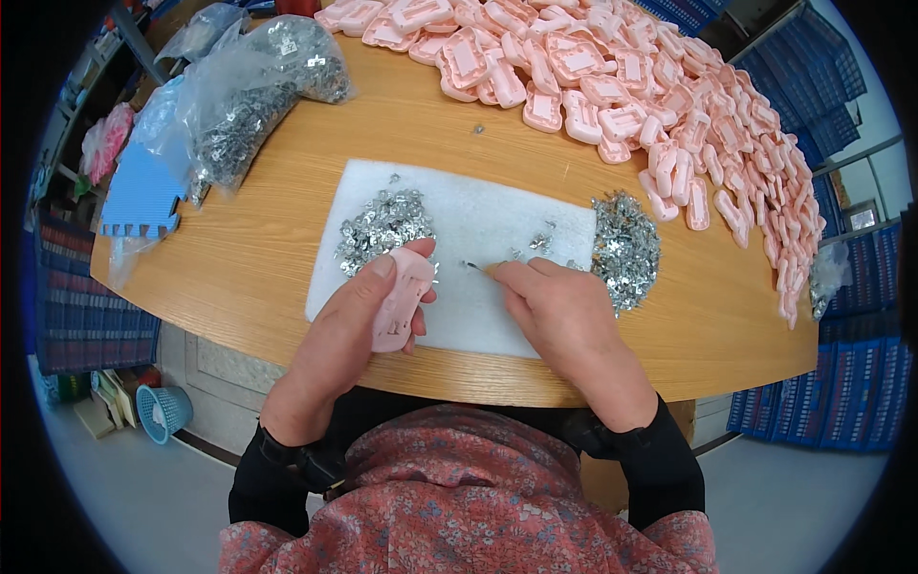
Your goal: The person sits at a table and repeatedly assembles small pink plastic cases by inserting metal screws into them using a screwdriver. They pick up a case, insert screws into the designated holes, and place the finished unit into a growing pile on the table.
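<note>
My left hand (335, 320) is closed round a pale pink plastic shell (405, 298), its recessed side turned up and tilted. Over the white foam sheet (478, 215), my right hand (566, 308) pinches a small, thin dark-tipped piece (474, 267), too small to name. A heap of small silvery metal clips (387, 228) lies on the sheet just beyond my left hand. A few loose clips (541, 241) are scattered beyond my right fingers. Another metal heap (626, 251) sits at the sheet's right edge, partly on the wooden table.
A large mound of pink shells (579, 62) covers the table's far right. At the far left are clear bags of metal parts (239, 124) and a blue foam mat (143, 196). Blue bins (822, 397) stand at the right; a blue basket (163, 413) is on the floor.
</note>
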Motion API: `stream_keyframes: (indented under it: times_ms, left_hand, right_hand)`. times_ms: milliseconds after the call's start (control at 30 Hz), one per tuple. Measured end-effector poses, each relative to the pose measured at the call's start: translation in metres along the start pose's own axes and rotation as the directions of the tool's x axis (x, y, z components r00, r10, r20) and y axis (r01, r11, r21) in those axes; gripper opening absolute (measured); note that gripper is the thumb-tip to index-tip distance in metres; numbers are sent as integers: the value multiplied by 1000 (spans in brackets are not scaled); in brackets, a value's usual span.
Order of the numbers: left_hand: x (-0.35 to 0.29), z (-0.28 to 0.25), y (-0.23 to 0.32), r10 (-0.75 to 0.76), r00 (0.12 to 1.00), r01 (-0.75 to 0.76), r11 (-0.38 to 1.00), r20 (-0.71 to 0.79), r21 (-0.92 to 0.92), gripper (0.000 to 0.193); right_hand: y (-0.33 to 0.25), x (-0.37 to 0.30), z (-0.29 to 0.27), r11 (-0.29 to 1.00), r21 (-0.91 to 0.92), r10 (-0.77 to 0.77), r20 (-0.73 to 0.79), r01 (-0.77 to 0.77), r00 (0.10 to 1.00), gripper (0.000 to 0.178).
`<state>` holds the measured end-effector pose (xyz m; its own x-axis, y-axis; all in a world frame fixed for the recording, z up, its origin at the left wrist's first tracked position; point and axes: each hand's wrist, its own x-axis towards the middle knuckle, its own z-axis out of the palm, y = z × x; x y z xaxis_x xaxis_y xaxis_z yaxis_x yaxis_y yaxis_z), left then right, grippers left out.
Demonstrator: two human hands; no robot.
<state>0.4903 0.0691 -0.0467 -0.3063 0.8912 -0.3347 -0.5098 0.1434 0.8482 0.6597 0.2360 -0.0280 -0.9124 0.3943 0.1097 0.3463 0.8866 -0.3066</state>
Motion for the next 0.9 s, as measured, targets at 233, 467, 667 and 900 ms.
stream_keyframes:
  times_ms: [233,467,667,900]
  left_hand:
    - [0,-1,-2,25,999,-26,998,-29,-54,64]
    - [1,-9,-7,40,999,-42,992,-15,-118,63]
    - [1,-9,-11,63,998,-61,986,8,-154,63]
    - [-2,-13,-13,77,997,-71,982,27,-173,65]
  right_hand:
    - [11,-5,1,1000,-7,-27,-84,26,996,16]
    - [17,22,-15,989,30,-141,-169,148,976,17]
    - [79,119,-30,996,82,30,-156,-17,987,15]
    - [105,163,-9,994,-91,52,-120,-63,991,11]
